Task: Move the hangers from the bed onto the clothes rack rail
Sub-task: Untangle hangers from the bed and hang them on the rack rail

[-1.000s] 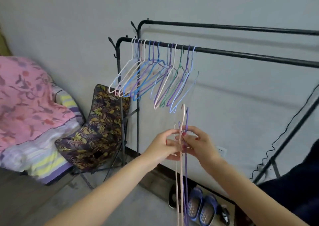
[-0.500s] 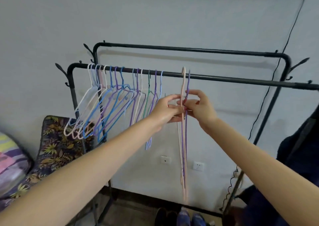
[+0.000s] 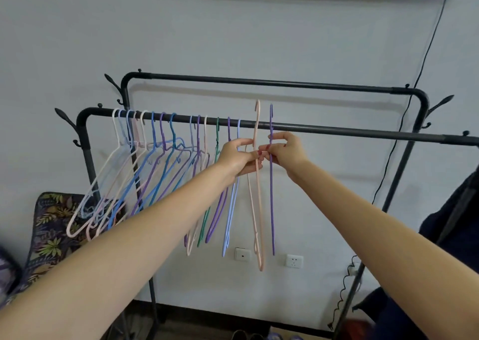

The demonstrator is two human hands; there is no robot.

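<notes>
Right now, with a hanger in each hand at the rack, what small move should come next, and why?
Probably lower both hooks onto the front rail. The left hand holds the pink hanger and the right hand pinches the purple hanger; both hook tips stand above the rail, just right of the hung row.

At the front rail [image 3: 337,130], the left hand [image 3: 237,156] pinches a pink hanger [image 3: 258,197]; the right hand [image 3: 287,149] pinches a purple hanger [image 3: 272,210] beside it.
</notes>
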